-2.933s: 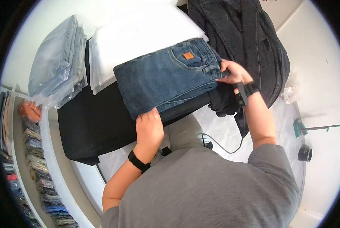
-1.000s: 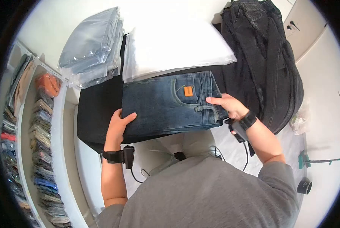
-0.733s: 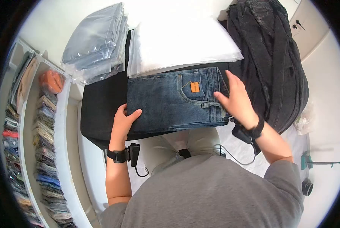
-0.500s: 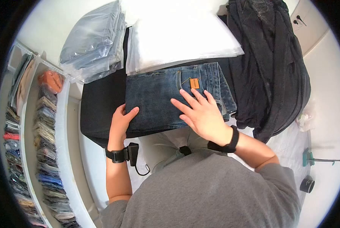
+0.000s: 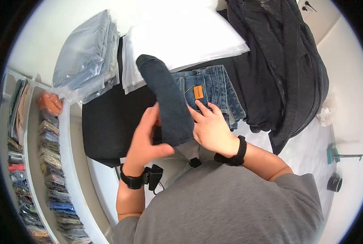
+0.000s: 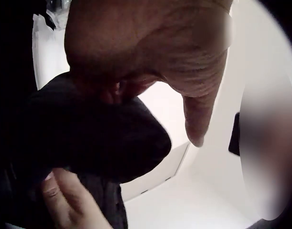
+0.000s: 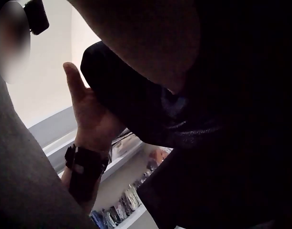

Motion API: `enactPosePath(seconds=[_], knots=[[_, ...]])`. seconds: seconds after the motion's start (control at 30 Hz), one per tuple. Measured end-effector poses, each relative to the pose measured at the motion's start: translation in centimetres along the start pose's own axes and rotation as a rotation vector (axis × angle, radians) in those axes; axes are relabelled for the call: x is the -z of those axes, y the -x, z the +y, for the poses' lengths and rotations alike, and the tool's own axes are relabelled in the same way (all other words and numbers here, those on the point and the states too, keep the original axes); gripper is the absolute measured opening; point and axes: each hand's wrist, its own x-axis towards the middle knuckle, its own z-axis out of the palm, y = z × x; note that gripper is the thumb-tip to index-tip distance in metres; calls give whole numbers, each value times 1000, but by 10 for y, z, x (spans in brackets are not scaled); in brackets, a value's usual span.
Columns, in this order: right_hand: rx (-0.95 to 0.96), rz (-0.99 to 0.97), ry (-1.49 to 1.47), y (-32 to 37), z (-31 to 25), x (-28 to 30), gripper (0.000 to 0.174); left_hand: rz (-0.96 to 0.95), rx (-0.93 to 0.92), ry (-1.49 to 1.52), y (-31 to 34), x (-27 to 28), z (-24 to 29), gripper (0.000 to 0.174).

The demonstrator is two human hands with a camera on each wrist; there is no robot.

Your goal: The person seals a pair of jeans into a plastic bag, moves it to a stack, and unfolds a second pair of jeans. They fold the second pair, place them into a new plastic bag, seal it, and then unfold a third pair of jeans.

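A pair of blue jeans [image 5: 171, 103] with an orange label [image 5: 199, 92] lies on the black-covered table. Its left part stands lifted up and bent over toward the waistband. My left hand [image 5: 143, 140] supports that raised fold from its left side, thumb stretched away from the cloth; the right wrist view shows the left palm [image 7: 96, 119] against the denim [image 7: 131, 95]. With fingers spread, my right hand [image 5: 212, 128] presses on the jeans below the label, right beside the fold. Both wrist views are dark.
A stack of clear plastic bags [image 5: 185, 40] lies behind the jeans. Bagged folded garments [image 5: 86, 53] are piled at the back left, and black jeans [image 5: 279, 65] are heaped at the right. A shelf [image 5: 31, 134] of packed clothes stands far left.
My right hand has let go of the waistband and moved left onto the jeans, palm down. My left hand has lifted the jeans' left end and swung it up and to the right.
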Motion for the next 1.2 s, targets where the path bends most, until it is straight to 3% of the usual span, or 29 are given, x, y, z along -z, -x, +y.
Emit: enactPosePath(seconds=[0.03, 0.13, 0.27, 0.37, 0.4, 0.47, 0.53, 0.57, 0.7, 0.87, 1.0, 1.1, 1.13, 1.2], knots=[[13, 5, 7, 1, 2, -2, 24, -67, -68, -299, -3, -5, 2, 114], [20, 80, -40, 4, 5, -7, 24, -41, -183, -462, -14, -31, -3, 119], [35, 223, -215, 6, 12, -10, 27, -55, -188, -619, -25, -43, 6, 110], [148, 227, -780, 6, 40, -10, 31, -35, -155, -697, -31, -48, 14, 108], [54, 470, -1108, 10, 46, -8, 36, -39, -159, -693, -32, -51, 13, 108], [-481, 753, -261, 28, 47, 1, 36, -49, -135, -798, -34, -58, 10, 105], [-761, 718, -342, 39, 53, -12, 38, -64, -154, -814, -38, -60, 13, 102], [-818, 569, -525, 49, 64, -34, 46, -85, -165, -832, -39, -60, 14, 100], [-720, 389, -630, 46, 67, -26, 49, -161, -245, -930, -47, -73, 17, 93], [-793, 305, -900, 46, 72, -13, 49, -249, -299, -1040, -64, -92, 15, 83], [-835, 248, -1527, 51, 90, -4, 50, -213, -247, -1138, -71, -108, 15, 77], [-920, 59, -1943, 54, 103, 18, 44, -184, -257, -1167, -69, -114, 13, 78], [-920, 51, -1942, 53, 103, 22, 44, -171, -269, -1196, -68, -116, 10, 79], [-946, -66, -1625, 49, 101, 32, 50, -161, -273, -1222, -65, -118, 7, 80]])
